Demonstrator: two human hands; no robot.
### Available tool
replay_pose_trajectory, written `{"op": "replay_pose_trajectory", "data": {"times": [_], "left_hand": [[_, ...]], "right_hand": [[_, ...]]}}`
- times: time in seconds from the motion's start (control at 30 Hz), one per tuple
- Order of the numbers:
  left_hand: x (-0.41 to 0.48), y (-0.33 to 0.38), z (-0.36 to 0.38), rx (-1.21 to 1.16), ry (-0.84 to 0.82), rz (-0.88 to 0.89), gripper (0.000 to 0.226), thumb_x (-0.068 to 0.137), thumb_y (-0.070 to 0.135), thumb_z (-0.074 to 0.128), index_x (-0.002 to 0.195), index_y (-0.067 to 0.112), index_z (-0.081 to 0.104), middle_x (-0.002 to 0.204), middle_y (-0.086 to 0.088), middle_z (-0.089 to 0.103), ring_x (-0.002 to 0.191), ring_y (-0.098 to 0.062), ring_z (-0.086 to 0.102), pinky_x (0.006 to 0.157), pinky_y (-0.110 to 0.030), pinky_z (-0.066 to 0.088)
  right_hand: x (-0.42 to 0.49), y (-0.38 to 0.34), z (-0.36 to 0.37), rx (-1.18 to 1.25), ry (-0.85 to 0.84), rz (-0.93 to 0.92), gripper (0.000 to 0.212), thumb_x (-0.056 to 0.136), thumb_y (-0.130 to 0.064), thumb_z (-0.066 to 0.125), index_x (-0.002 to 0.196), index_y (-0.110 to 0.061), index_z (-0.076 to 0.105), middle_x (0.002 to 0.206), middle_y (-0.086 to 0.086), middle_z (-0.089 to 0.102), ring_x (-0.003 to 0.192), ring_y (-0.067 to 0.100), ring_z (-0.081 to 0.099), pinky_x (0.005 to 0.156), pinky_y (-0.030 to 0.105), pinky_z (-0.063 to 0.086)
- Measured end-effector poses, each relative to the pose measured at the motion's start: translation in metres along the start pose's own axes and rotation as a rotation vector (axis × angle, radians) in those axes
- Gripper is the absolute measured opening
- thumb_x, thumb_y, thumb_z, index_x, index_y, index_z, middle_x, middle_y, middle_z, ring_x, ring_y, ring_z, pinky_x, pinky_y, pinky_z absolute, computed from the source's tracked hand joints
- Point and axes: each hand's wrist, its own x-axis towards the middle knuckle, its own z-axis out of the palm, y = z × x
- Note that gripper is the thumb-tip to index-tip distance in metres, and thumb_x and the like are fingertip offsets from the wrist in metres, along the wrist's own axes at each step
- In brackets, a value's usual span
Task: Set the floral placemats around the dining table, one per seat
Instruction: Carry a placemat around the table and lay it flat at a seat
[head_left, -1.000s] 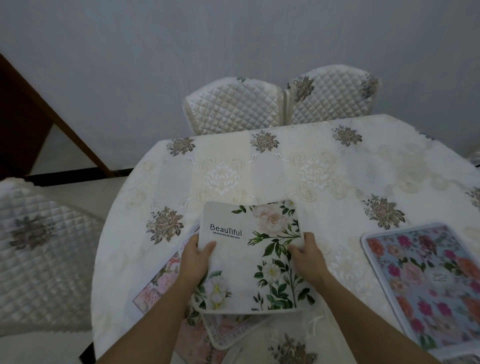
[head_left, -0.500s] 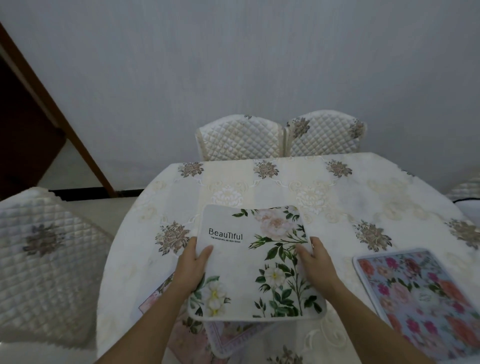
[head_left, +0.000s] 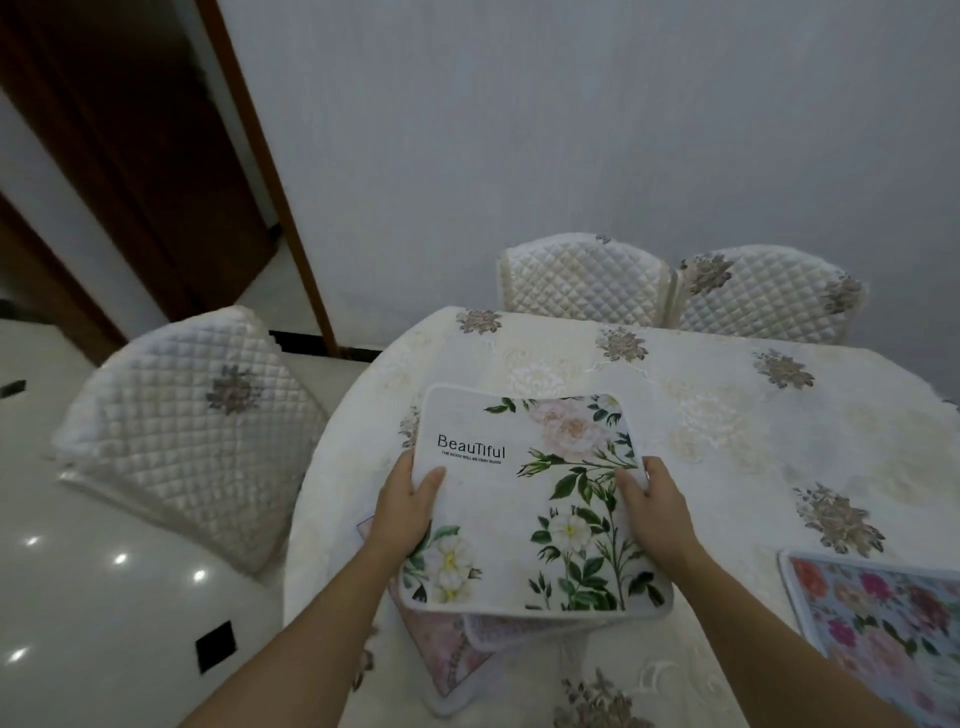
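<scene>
A white floral placemat (head_left: 524, 499) printed "Beautiful" is held level above the near left part of the round dining table (head_left: 701, 415). My left hand (head_left: 408, 512) grips its left edge and my right hand (head_left: 657, 506) grips its right edge. Under it lie two more pinkish placemats (head_left: 457, 657), partly hidden. A blue placemat with red and pink flowers (head_left: 878, 618) lies flat at the table's near right.
The table wears a cream embroidered cloth. One quilted chair (head_left: 187, 431) stands at the left. Two more quilted chairs (head_left: 587, 280) (head_left: 763, 296) stand at the far side against the grey wall. A dark wooden door (head_left: 156, 156) is at the upper left, with glossy white floor below.
The view has swung left and tilted up, bringing the left chair and door into sight. The held placemat has stayed in both hands, shifted slightly farther over the table.
</scene>
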Motion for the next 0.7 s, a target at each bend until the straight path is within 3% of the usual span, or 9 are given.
{"op": "replay_pose_trajectory", "data": {"times": [0.13,0.37,0.47,0.6,0.7], "left_hand": [[-0.040,-0.004,-0.017,-0.008,0.132,-0.026,0.017,0.097,0.025,0.058,0.112,0.017,0.059,0.109,0.002,0.069,0.099,-0.016,0.066,0.084,-0.038,0.056],[-0.137,-0.037,-0.063,-0.044,0.417,-0.154,0.020,0.096,0.027,0.059,0.115,0.020,0.058,0.108,0.003,0.069,0.098,-0.016,0.067,0.082,-0.036,0.057],[-0.176,-0.042,-0.092,-0.035,0.553,-0.185,0.015,0.096,0.025,0.059,0.108,0.016,0.057,0.101,-0.001,0.069,0.090,-0.016,0.068,0.069,-0.025,0.056],[-0.223,-0.049,-0.141,-0.020,0.727,-0.209,0.010,0.096,0.027,0.059,0.100,0.018,0.057,0.096,-0.002,0.071,0.089,-0.020,0.069,0.076,-0.040,0.058],[-0.257,-0.060,-0.172,-0.035,0.847,-0.235,0.012,0.096,0.024,0.059,0.102,0.014,0.058,0.096,-0.002,0.070,0.089,-0.020,0.069,0.077,-0.039,0.057]], "right_hand": [[-0.007,-0.003,0.012,0.000,-0.106,-0.088,0.030,0.100,-0.031,0.050,0.121,-0.010,0.053,0.115,0.006,0.059,0.109,0.027,0.057,0.093,0.043,0.048],[-0.050,-0.020,0.060,0.069,-0.428,-0.192,0.016,0.102,-0.027,0.048,0.117,-0.021,0.049,0.108,-0.002,0.058,0.104,0.020,0.057,0.085,0.033,0.042],[-0.067,-0.038,0.091,0.077,-0.542,-0.234,0.021,0.102,-0.026,0.048,0.121,-0.017,0.049,0.105,-0.002,0.056,0.105,0.023,0.056,0.086,0.033,0.040],[-0.098,-0.075,0.140,0.081,-0.682,-0.322,0.044,0.102,-0.031,0.047,0.140,-0.010,0.042,0.124,0.000,0.051,0.127,0.025,0.049,0.098,0.035,0.038],[-0.130,-0.099,0.176,0.058,-0.773,-0.388,0.056,0.102,-0.035,0.046,0.148,-0.008,0.031,0.145,0.010,0.044,0.138,0.030,0.037,0.109,0.040,0.031]]}}
